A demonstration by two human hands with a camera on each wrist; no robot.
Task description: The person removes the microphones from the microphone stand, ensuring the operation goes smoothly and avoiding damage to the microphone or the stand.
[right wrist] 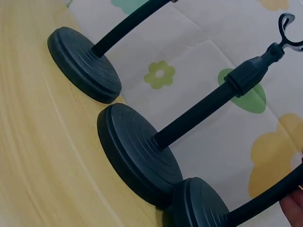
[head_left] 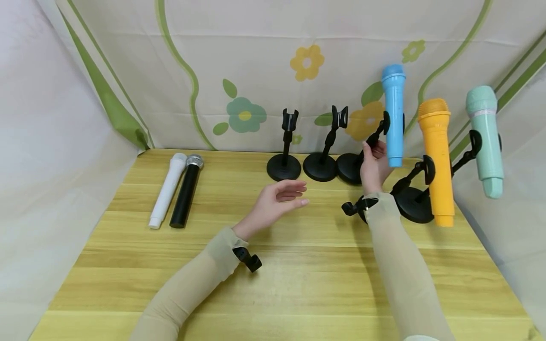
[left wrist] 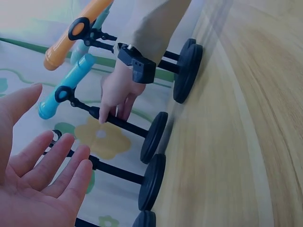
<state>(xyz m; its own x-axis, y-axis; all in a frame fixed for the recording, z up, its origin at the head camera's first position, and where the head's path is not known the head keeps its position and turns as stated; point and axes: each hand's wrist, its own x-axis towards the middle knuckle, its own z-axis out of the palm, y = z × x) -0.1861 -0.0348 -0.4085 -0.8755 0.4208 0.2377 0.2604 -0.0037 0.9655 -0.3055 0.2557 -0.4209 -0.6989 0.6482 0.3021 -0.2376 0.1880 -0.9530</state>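
Observation:
Near the back of the table, my right hand grips the pole of a black microphone stand, fingers wrapped around it below the joint. A blue microphone sits tilted in that stand's clip. My left hand is held over the middle of the table, touching nothing, its fingers loosely extended and thumb apart. Two more black stands with bare clips, one at the left and one in the middle, stand beside the gripped one. Only fingertips of my right hand show in the right wrist view.
An orange microphone and a mint-green microphone sit in stands at the right. A white microphone and a black microphone with silver head lie side by side at the left. A flowered curtain hangs behind the table.

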